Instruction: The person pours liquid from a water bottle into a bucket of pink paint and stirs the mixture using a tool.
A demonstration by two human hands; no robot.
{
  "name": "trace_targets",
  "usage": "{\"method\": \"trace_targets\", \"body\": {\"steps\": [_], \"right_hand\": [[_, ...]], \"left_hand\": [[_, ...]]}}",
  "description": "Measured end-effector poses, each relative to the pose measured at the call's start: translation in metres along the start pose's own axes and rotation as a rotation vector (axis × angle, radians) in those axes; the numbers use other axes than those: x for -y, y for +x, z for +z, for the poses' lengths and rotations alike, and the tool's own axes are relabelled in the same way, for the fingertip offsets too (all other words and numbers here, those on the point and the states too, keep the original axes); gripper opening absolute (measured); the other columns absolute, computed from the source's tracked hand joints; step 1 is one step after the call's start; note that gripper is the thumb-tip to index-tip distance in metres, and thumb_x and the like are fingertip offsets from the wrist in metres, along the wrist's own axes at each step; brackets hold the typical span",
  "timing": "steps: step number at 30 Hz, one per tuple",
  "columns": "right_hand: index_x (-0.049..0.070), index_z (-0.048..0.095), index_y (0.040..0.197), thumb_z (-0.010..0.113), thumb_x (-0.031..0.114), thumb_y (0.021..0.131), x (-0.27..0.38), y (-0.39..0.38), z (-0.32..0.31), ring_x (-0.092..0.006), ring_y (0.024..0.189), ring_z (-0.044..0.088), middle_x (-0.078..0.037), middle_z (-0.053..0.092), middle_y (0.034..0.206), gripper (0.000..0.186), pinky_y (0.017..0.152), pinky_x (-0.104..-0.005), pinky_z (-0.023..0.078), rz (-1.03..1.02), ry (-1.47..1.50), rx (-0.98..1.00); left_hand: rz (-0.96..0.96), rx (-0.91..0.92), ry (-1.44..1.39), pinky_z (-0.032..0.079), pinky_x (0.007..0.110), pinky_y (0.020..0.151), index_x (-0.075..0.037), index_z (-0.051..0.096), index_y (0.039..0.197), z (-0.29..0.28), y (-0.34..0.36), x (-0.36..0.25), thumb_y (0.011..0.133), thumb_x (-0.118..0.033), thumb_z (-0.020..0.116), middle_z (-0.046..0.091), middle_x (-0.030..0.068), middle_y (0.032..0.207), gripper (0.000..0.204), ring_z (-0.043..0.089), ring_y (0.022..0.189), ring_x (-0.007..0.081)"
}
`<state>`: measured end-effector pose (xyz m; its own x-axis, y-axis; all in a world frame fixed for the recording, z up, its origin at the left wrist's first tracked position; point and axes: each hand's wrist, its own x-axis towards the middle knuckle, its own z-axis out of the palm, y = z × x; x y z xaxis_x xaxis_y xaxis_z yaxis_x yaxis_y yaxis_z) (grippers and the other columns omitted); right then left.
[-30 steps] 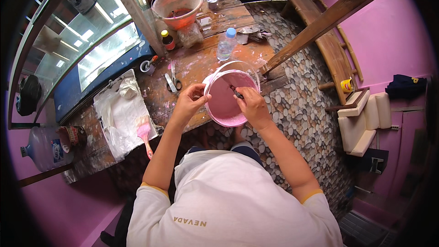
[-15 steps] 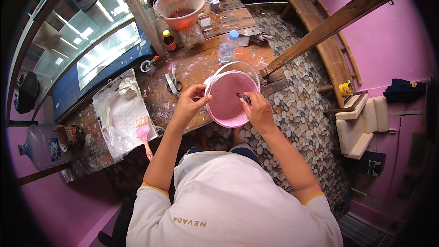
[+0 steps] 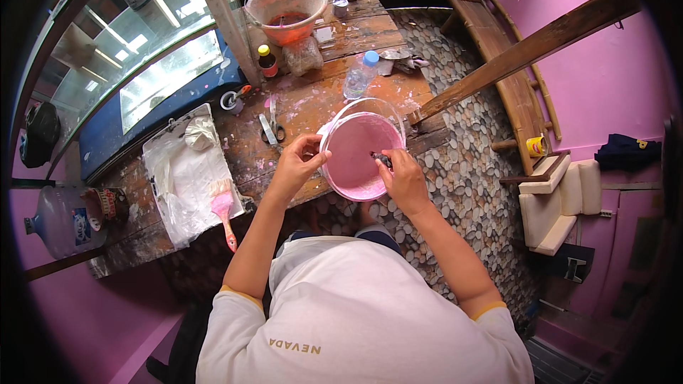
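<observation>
A white bucket with pink paint inside stands at the table's front edge, its clear handle raised at the far side. My left hand grips its left rim between thumb and fingers. Over the right side of the opening, my right hand pinches a small dark object, whose tip points into the bucket. Fingers cover most of it, so I cannot tell its exact kind. A pink-stained paintbrush lies on a white plastic-covered tray to the left.
Behind the bucket stand a clear bottle with a blue cap, a small dark bottle with a yellow cap and an orange-stained bucket. Scissors lie near my left hand. A wooden post slants across at the right.
The small dark object in my right hand has shifted and turned slightly over the bucket. My left hand stays at the rim. The whole view has tilted a little.
</observation>
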<state>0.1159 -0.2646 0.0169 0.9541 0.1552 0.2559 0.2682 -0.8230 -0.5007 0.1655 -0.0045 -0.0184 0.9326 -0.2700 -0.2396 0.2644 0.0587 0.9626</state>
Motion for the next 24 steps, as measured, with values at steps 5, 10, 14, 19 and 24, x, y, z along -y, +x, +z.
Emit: {"method": "trace_targets", "body": {"steps": [5,10,14,19,24], "right_hand": [[-0.002,0.064,0.104,0.073,0.011,0.090,0.016,0.015,0.019,-0.0367,0.092,0.067,-0.019,0.067,0.099,0.021,0.081,-0.0435,0.055,-0.056,0.084,-0.028],[-0.003,0.064,0.105,0.073,0.011,0.090,0.028,0.001,0.007,-0.0360,0.095,0.067,-0.018,0.067,0.099,0.022,0.084,-0.0433,0.055,-0.029,0.172,0.196],[-0.004,0.063,0.106,0.072,0.010,0.090,0.012,0.001,-0.001,-0.0357,0.097,0.067,-0.018,0.067,0.100,0.023,0.085,-0.0428,0.054,0.017,0.070,0.129],[-0.003,0.064,0.108,0.072,0.008,0.089,0.010,0.025,0.012,-0.0353,0.099,0.066,-0.018,0.068,0.103,0.023,0.087,-0.0424,0.054,-0.067,0.025,0.011],[-0.002,0.064,0.107,0.073,0.009,0.089,0.032,0.020,0.013,-0.0364,0.097,0.067,-0.018,0.068,0.101,0.023,0.086,-0.0437,0.054,-0.116,0.214,0.144]], "left_hand": [[0.006,0.019,0.001,0.052,0.028,0.089,0.000,0.065,0.125,0.003,0.000,-0.003,0.091,-0.014,0.079,0.070,0.0054,0.106,0.039,0.065,0.097,0.0124],[-0.031,-0.028,0.032,0.052,0.028,0.088,-0.001,0.065,0.124,-0.002,0.001,-0.003,0.092,-0.013,0.078,0.069,0.0042,0.104,0.037,0.064,0.094,0.0114],[-0.013,-0.025,-0.028,0.052,0.028,0.087,-0.001,0.065,0.124,-0.002,-0.001,-0.001,0.092,-0.014,0.078,0.068,0.0032,0.102,0.037,0.064,0.093,0.0110],[-0.004,0.001,-0.019,0.052,0.028,0.088,0.000,0.065,0.124,-0.001,-0.001,-0.001,0.092,-0.014,0.079,0.069,0.0039,0.103,0.038,0.064,0.094,0.0116],[0.028,0.017,-0.018,0.052,0.029,0.090,0.001,0.065,0.124,0.001,0.000,-0.002,0.092,-0.013,0.079,0.070,0.0062,0.107,0.037,0.066,0.098,0.0125]]}}
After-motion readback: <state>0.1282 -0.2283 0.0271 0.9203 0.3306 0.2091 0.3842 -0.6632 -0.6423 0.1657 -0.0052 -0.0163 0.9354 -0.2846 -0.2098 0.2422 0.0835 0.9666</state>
